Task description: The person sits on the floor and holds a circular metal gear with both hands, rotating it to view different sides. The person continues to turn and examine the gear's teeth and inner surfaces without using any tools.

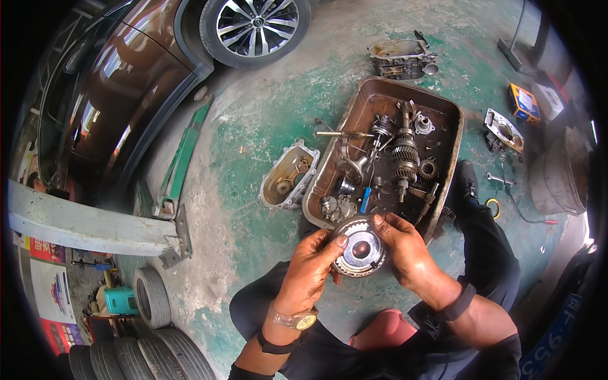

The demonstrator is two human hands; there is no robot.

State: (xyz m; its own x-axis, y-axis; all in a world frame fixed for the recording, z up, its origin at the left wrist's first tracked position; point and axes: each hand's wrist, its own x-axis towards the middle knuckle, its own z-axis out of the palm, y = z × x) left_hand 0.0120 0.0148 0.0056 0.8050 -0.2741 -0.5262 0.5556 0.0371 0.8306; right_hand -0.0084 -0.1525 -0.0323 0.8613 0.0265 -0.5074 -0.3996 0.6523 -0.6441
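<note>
Between my two hands is a round metal synchronizer hub (358, 258), its toothed inner ring and splined centre hole facing up. My left hand (315, 263), greasy and with a watch at the wrist, grips its left edge, thumb on the rim. On the opposite side my right hand (405, 249) holds the upper right edge with its thumb on top. Just beyond lies a brown metal tray (455, 120) of gearbox parts, among them a gear shaft (405, 155), a loose gear (428, 168) and a blue-handled screwdriver (365, 200).
Left of the tray sits an open gearbox housing (269, 190); another casing (399, 60) stands behind it. A wrench (500, 180), a metal plate (505, 130) and a drum (557, 171) are at right. A lift arm (95, 218), brown car (120, 82) and tyres (152, 297) occupy the left.
</note>
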